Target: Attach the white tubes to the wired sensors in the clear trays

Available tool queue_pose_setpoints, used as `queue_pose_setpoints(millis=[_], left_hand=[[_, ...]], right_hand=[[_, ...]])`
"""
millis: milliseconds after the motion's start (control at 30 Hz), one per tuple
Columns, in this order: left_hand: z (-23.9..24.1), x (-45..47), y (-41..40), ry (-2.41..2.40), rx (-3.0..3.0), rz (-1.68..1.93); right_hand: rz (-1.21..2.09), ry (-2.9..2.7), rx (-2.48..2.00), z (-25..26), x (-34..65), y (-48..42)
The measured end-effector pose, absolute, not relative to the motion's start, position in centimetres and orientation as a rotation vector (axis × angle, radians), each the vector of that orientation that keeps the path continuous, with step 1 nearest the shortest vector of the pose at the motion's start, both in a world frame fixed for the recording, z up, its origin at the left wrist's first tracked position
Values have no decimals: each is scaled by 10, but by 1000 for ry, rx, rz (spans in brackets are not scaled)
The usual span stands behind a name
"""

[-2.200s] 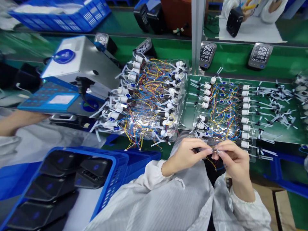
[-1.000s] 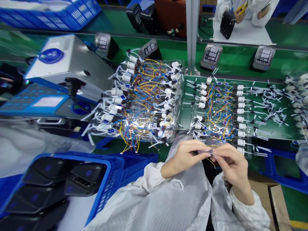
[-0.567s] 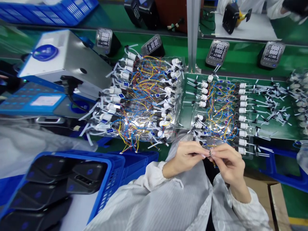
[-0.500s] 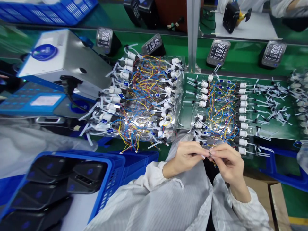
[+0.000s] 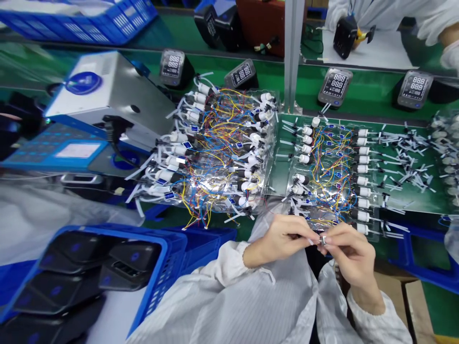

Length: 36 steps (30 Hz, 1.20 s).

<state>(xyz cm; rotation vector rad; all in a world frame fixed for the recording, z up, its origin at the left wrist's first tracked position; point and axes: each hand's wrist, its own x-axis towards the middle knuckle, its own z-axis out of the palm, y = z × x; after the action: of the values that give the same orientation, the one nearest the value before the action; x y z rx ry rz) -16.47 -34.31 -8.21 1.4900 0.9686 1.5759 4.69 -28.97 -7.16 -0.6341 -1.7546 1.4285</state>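
Note:
My left hand (image 5: 287,241) is closed in a pinch, a thin white tube end (image 5: 311,241) showing at its fingertips. Against it, my right hand (image 5: 353,253) pinches a small dark-and-white part (image 5: 323,240), too small to name. The fingertips of both hands meet around these pieces, in front of my body and just below the bench edge. Beyond my hands lies a clear plastic tray (image 5: 373,233) with rows of white-and-black cylindrical motors or pumps (image 5: 363,216), joined to blue, red and yellow wires (image 5: 335,177) and short white tubes.
Left of it sits a fuller wired tray (image 5: 218,205). Loose black fittings with white tubes (image 5: 412,162) lie at right. Several display monitors (image 5: 335,87) line the back. A grey machine (image 5: 103,91) and a blue crate (image 5: 175,243) of black housings (image 5: 125,265) are at left.
The view has shifted slightly, so the bench appears lower and further right. Both hands stay together, and the small part shows more clearly between the fingertips.

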Motion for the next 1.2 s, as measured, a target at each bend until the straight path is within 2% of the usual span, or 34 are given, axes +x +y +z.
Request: queue_pose_setpoints(millis=[267,367,467,533,633,800,933,1067,1200], left_hand=[[-61,-159,-342,979,1547,1647],[-55,-161,-332,1010,1394,1862],[-55,-165,-317,1001,1039,2153],[-59,-167,-306,991,919,2238],[-68,-167,-298,1083,1038,2207],[-76,-171,-307,1357,1325,1938],[-78,-174,-318,1638,1810,1357],[-91,-169,-319,1834,1996,706],[-101,-166,-316,1901,2063,513]], right_hand=[[1403,-1841,-703,-46,45,-288],[1623,-1916,-804,-25,49,-272],[1726,-2081,-706,2,54,-249],[1731,-1992,-618,20,51,-232],[1780,-1753,-508,45,29,-207],[1884,-1680,-507,71,-19,-179],[1727,-1770,-632,75,-35,-166],[1560,-1877,-659,67,-51,-148],[1479,-2011,-647,39,-74,-130]])
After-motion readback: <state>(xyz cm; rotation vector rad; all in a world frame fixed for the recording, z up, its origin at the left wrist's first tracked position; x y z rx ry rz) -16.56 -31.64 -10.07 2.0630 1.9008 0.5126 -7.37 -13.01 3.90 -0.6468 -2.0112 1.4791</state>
